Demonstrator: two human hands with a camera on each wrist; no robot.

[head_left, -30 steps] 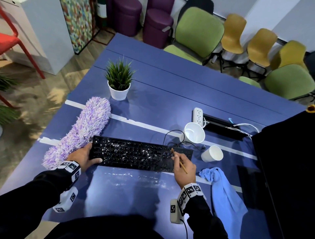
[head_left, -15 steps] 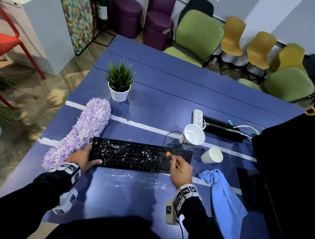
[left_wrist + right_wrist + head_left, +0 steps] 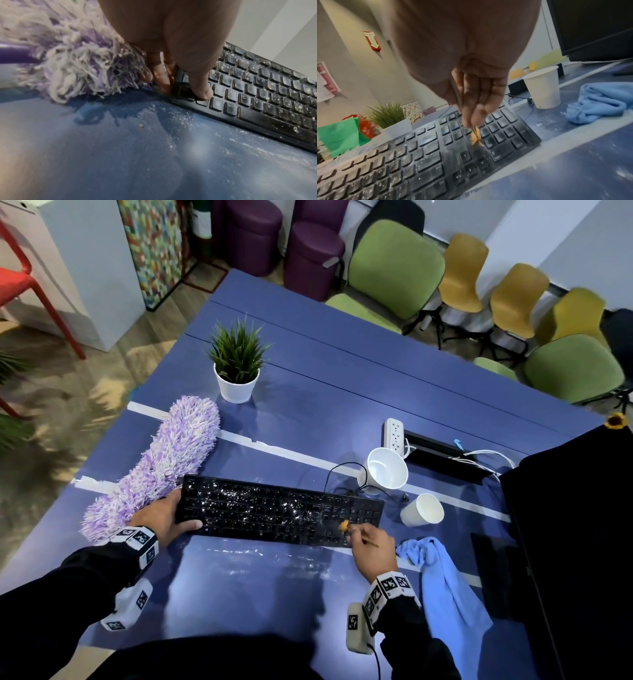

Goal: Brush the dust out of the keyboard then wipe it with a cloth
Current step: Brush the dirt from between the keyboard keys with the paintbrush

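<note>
A black keyboard [image 3: 274, 513] speckled with white dust lies across the blue table [image 3: 308, 405]. My left hand [image 3: 161, 518] grips its left end, thumb on the keys [image 3: 204, 93] and fingers round the edge. My right hand [image 3: 371, 546] pinches a thin small brush [image 3: 356, 531]. Its orange bristles [image 3: 476, 138] touch the keys between the arrow block and the number pad [image 3: 503, 129]. A blue cloth [image 3: 445, 577] lies crumpled on the table just right of my right hand. White dust is smeared on the table in front of the keyboard [image 3: 257, 102].
A purple fluffy duster [image 3: 161, 470] lies left of the keyboard against my left hand. Two white paper cups [image 3: 387, 469] [image 3: 423, 510], a power strip [image 3: 394, 433], cables and a dark monitor [image 3: 575, 542] crowd the right. A potted plant [image 3: 238, 368] stands behind.
My right hand has swept the brush a little to the right and nearer over the keys near the number pad. The left hand has kept its hold on the keyboard's left end.
</note>
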